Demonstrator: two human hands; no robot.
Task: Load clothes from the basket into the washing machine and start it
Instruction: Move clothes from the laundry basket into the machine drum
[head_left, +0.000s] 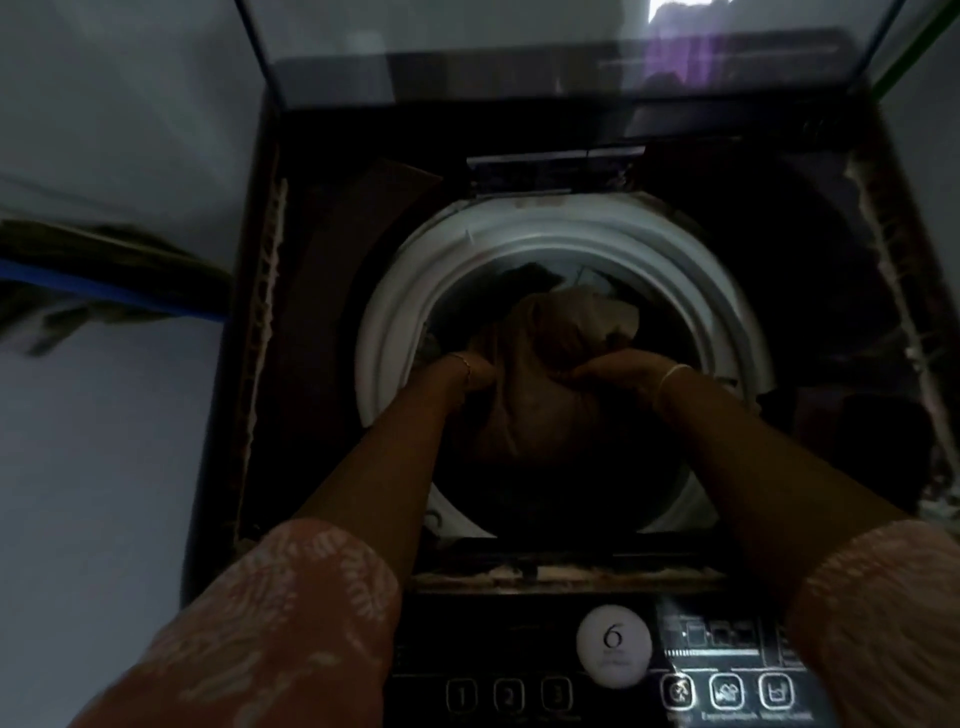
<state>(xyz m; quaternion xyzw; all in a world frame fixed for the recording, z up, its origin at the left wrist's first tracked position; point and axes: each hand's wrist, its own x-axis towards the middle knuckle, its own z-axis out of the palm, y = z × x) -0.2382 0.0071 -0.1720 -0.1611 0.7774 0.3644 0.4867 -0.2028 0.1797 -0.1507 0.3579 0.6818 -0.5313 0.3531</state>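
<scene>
Dark, glossy plastic forms the boxy body of the top-loading washing machine (311, 364). Its clear glass lid (519, 31) stands raised at the back. Within the square top, a broad, smooth white plastic ring (395, 312) rims the round drum opening.

Two bare forearms reach in from loose salmon sleeves (270, 623) printed with pale leafy shapes.

A soft, crumpled brown cloth garment (545, 384) sits bunched in the mouth of the drum, half inside it, with darker clothes dimly visible beneath. The left hand (475, 376) has its grip closed into a fold on the garment's left side. The right hand (608, 375) pinches a gathered fold on its right, fingers curled over the fabric.

Along the near edge runs the flat black control panel (519, 654), with outlined square buttons and lit icons. On it sits a round white sticker (613, 644) marked 6. A thin pale bangle (670, 382) circles the right wrist.
</scene>
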